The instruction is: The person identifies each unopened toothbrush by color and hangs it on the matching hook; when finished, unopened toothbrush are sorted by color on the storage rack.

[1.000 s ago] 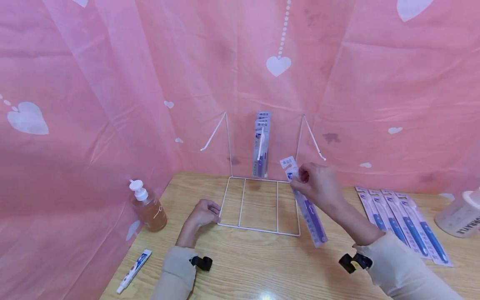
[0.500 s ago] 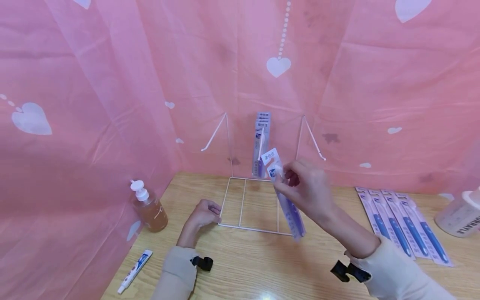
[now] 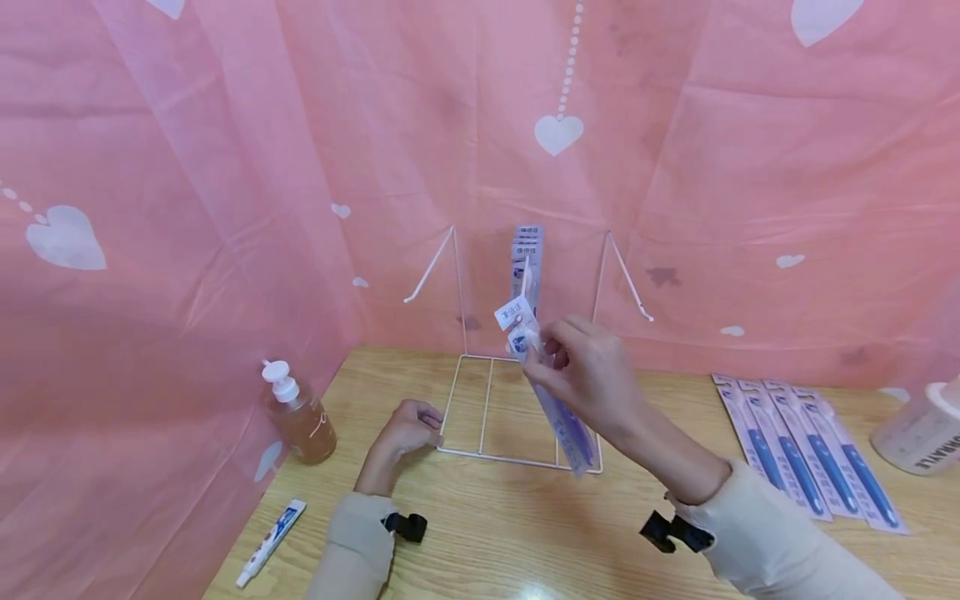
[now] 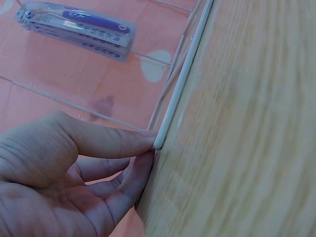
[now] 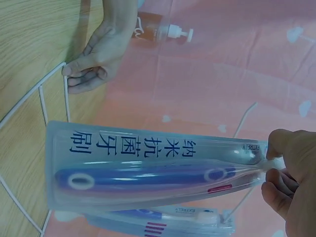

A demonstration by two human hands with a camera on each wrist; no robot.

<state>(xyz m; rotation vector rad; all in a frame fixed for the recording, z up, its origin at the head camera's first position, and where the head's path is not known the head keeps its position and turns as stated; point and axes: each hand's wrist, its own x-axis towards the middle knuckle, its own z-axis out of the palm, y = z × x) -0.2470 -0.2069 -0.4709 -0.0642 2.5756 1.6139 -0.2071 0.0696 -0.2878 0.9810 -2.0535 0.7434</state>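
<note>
My right hand (image 3: 592,375) pinches a packaged purple toothbrush (image 3: 558,421) near its top, below the hanging hole. The pack slants, its top up and to the left, and its hole overlaps the tip of the rack's middle hook. Several more toothbrush packs (image 3: 528,250) hang behind it on that hook. In the right wrist view, the held pack (image 5: 138,168) stretches lengthwise from my fingertips. My left hand (image 3: 405,429) pinches the front left corner of the white wire rack (image 3: 517,460) between thumb and fingers, down at the tabletop (image 4: 237,123).
Rack hooks at left (image 3: 429,265) and right (image 3: 628,275) carry nothing. Several blue toothbrush packs (image 3: 810,454) lie in a row at right, beside a white canister (image 3: 918,429). A pump bottle (image 3: 300,421) and a toothpaste tube (image 3: 272,543) are at left. Pink cloth (image 3: 375,125) backs the table.
My right hand has carried the toothbrush pack leftward from beside the right hook to the tip of the middle hook. My left hand has stayed at the rack's corner.
</note>
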